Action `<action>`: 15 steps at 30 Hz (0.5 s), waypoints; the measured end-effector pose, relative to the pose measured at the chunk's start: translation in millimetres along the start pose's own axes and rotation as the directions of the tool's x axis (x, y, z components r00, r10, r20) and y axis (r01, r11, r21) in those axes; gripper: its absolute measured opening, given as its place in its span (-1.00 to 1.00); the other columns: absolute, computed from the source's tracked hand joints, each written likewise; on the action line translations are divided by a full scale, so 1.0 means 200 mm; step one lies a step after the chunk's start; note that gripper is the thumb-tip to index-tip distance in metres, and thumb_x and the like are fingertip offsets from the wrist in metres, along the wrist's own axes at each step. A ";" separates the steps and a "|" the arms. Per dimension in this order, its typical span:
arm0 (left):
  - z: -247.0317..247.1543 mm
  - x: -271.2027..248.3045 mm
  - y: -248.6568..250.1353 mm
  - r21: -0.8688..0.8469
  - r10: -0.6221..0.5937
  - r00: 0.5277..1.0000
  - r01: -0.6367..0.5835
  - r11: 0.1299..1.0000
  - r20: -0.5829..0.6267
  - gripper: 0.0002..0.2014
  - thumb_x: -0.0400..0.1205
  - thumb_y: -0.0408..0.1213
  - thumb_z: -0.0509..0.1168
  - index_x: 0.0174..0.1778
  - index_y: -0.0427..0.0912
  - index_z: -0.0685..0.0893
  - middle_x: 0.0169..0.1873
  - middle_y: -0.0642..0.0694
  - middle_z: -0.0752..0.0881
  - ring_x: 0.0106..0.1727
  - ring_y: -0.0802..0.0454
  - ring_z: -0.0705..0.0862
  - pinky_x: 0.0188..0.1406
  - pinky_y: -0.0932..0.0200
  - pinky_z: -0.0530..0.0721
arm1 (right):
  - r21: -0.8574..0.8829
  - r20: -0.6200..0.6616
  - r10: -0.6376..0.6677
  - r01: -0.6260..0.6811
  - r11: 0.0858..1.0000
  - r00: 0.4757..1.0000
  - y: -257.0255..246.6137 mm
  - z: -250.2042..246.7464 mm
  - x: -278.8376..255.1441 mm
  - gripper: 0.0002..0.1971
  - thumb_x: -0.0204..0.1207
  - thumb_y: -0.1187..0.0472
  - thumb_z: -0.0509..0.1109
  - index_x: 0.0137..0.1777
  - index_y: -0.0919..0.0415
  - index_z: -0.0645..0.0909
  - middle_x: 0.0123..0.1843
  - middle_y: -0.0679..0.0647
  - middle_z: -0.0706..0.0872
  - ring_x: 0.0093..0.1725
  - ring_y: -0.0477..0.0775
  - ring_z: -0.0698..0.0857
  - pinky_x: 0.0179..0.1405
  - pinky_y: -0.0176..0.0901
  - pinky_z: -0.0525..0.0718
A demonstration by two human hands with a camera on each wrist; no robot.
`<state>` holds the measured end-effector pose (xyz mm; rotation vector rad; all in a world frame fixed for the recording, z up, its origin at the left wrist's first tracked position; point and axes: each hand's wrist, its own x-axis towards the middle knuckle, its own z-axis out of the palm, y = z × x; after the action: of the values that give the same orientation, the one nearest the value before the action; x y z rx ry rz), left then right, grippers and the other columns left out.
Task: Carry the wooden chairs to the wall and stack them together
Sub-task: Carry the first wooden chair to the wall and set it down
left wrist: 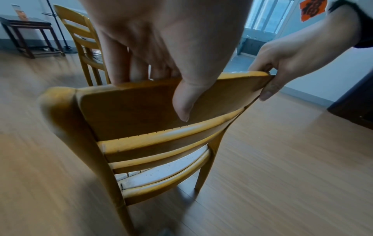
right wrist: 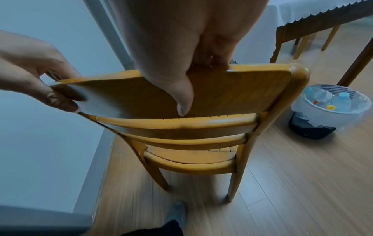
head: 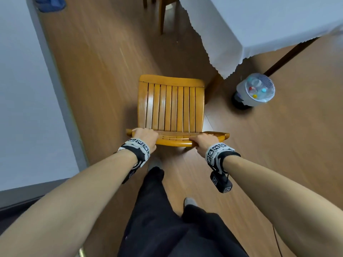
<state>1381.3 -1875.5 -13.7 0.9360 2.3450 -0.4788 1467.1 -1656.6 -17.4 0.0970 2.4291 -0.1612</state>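
Note:
A yellow wooden chair with a slatted seat stands upright in front of me on the wood floor. My left hand grips the left part of its top backrest rail, thumb on the near face. My right hand grips the right part of the same rail. In the left wrist view a second wooden chair stands further off. Whether the held chair's legs touch the floor I cannot tell.
A pale wall with a grey skirting runs along the left. A table under a white cloth fills the upper right, with a chair leg beside it. A lined bin holding bottles stands right of the chair. My feet are behind it.

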 end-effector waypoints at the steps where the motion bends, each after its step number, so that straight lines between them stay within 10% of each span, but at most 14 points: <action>1: 0.03 -0.04 0.08 -0.007 -0.007 1.000 0.007 1.000 -0.007 -0.78 0.65 -0.21 0.23 0.17 -0.07 0.67 0.07 -0.09 0.75 0.11 -0.14 0.72 0.05 -0.05 0.66 | -0.013 -0.003 -0.008 0.008 1.000 1.000 0.03 0.05 -0.05 -0.63 0.68 0.25 0.35 0.43 -0.09 0.58 0.16 0.05 0.72 0.08 0.12 0.71 -0.13 -0.09 0.64; 15: 0.44 -0.58 1.12 -0.108 -0.102 0.994 0.097 0.989 -0.036 -0.80 0.66 -0.21 0.21 0.13 -0.08 0.68 0.02 -0.09 0.74 0.04 -0.12 0.73 -0.20 0.08 0.48 | -0.144 0.009 -0.084 0.085 0.986 0.996 0.45 0.72 -0.73 -0.62 0.61 0.34 0.37 0.31 -0.10 0.63 0.16 0.06 0.75 0.07 0.18 0.74 -0.06 0.05 0.79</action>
<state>1643.1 -1825.0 -36.1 0.7898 2.4369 -0.3727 1680.0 -1592.5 -39.6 -0.0711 2.4345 -0.0230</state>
